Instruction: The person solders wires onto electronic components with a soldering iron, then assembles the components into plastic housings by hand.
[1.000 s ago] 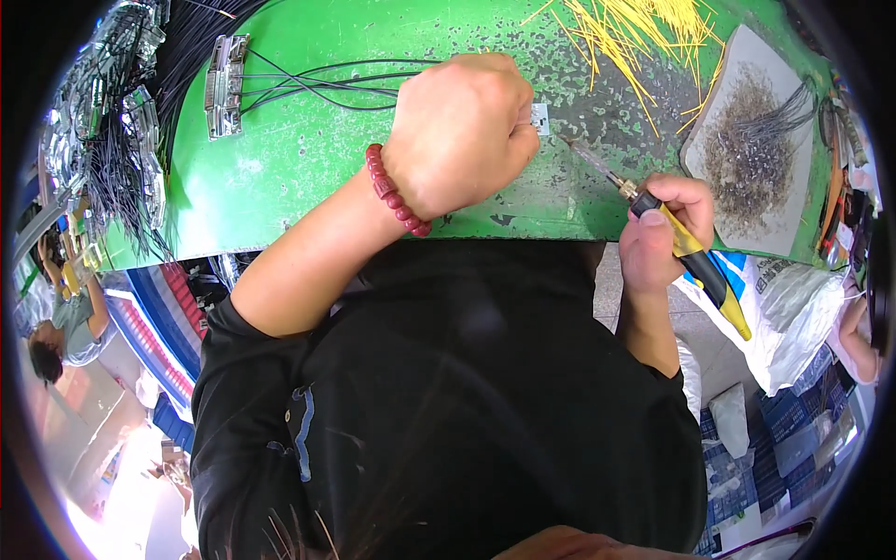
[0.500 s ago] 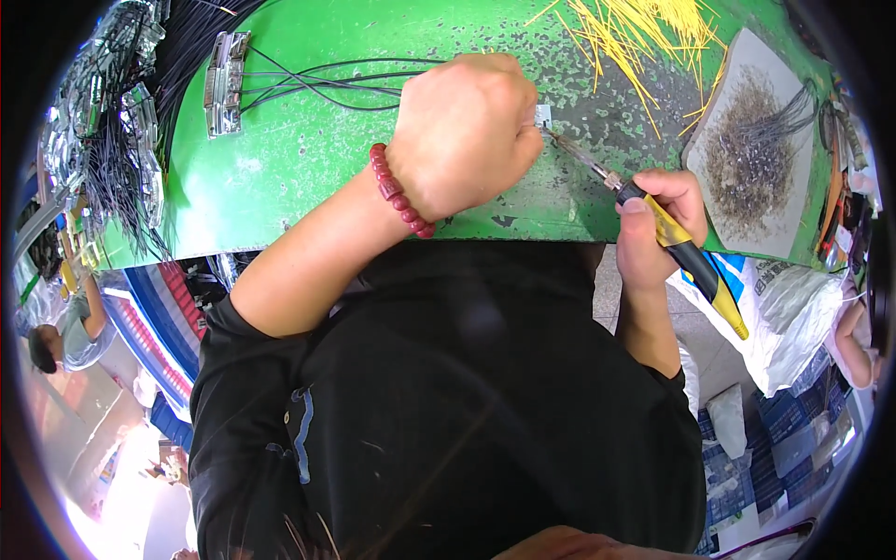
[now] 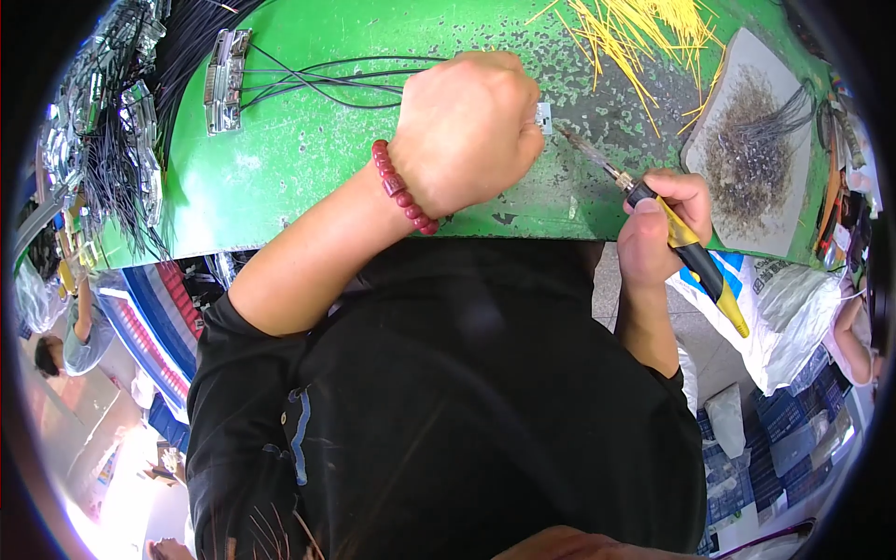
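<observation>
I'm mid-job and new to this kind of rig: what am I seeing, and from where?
No machine here: a person's bare hands, seen from above by a head-worn fisheye camera that bends straight edges. The right hand holds a yellow-and-black pen-like tool, its tip near a small pale piece beside the left hand, whose grip is hidden. On the green table lie black wires running from shiny parts toward the left hand, yellow strips and a grey slab bearing dark crumbs.

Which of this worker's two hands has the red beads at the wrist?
The left hand: red beads circle its wrist, while the right hand, holding the yellow-and-black tool, wears none.
</observation>
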A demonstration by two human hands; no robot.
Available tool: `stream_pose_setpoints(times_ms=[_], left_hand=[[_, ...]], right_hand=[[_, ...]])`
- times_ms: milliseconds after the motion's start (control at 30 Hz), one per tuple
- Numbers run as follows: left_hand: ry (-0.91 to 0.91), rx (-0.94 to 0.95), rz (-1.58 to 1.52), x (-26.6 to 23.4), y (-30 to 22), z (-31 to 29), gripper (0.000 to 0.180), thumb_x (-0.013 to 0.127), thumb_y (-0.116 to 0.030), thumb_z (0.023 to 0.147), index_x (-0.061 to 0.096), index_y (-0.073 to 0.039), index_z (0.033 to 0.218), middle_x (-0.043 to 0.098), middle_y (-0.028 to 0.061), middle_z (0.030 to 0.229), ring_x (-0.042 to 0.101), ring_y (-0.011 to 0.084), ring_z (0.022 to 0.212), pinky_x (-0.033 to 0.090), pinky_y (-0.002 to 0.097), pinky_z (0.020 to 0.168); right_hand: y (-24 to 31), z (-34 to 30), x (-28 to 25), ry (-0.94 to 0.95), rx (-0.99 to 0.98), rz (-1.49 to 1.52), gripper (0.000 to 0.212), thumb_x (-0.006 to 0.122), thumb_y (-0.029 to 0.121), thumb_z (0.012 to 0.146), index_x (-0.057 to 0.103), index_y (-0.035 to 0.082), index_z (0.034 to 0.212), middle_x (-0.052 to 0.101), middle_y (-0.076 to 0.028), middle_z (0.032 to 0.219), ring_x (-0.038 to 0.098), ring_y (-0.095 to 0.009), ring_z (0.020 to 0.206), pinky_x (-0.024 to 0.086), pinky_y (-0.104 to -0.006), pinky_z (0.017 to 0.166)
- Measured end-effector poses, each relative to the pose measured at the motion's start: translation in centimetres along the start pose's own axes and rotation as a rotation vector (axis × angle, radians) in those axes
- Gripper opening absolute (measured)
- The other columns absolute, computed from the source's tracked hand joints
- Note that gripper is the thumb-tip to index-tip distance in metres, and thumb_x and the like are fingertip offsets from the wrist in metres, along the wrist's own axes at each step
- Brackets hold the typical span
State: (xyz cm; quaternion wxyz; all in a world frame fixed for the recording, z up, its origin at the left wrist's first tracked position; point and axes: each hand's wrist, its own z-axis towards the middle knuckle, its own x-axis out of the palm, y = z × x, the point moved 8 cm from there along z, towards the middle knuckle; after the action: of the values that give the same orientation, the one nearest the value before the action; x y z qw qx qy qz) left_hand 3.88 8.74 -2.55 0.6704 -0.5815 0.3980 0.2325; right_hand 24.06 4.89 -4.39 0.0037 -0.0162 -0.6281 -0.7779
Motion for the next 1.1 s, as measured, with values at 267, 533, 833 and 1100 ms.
stream_pose_setpoints(times_ms=[267,533,833,1100], left_hand=[[-0.068,0.048,-0.023,-0.01,0.12,-0.13,0.011,0.066,-0.01,0.07,0.059,-0.003,0.065,0.062,0.0101,0.074,0.062,0.0316,0.071,0.05,0.0402,0.063],[-0.068,0.1,-0.041,-0.24,-0.09,-0.13,0.009,0.067,-0.007,0.07,0.061,-0.001,0.067,0.062,0.0114,0.074,0.062,0.032,0.071,0.051,0.04,0.064],[-0.055,0.039,0.01,-0.46,-0.34,0.0,0.012,0.067,-0.011,0.071,0.061,-0.004,0.065,0.063,0.0093,0.075,0.062,0.0317,0.07,0.05,0.0409,0.063],[-0.029,0.009,0.018,-0.36,-0.1,0.07,0.012,0.067,-0.013,0.07,0.06,-0.005,0.065,0.062,0.0087,0.075,0.063,0.0316,0.071,0.05,0.0415,0.062]], right_hand=[[-0.29,0.08,0.11,0.016,0.003,0.013,0.031,0.073,0.023,0.083,0.055,0.0,0.093,0.053,-0.001,0.078,0.042,-0.005,0.064,0.031,-0.0214,0.058],[-0.11,0.14,0.14,0.024,0.0,0.017,0.03,0.073,0.022,0.083,0.055,0.0,0.093,0.053,-0.001,0.078,0.041,-0.006,0.065,0.031,-0.0217,0.058],[-0.19,-0.09,0.49,0.063,0.05,-0.005,0.021,0.07,0.01,0.082,0.057,0.0,0.095,0.055,-0.001,0.081,0.044,-0.004,0.066,0.034,-0.0201,0.059],[-0.21,0.03,0.82,0.089,0.076,-0.037,0.019,0.07,0.006,0.081,0.058,0.001,0.095,0.055,0.0,0.08,0.045,-0.003,0.066,0.035,-0.0197,0.058]])
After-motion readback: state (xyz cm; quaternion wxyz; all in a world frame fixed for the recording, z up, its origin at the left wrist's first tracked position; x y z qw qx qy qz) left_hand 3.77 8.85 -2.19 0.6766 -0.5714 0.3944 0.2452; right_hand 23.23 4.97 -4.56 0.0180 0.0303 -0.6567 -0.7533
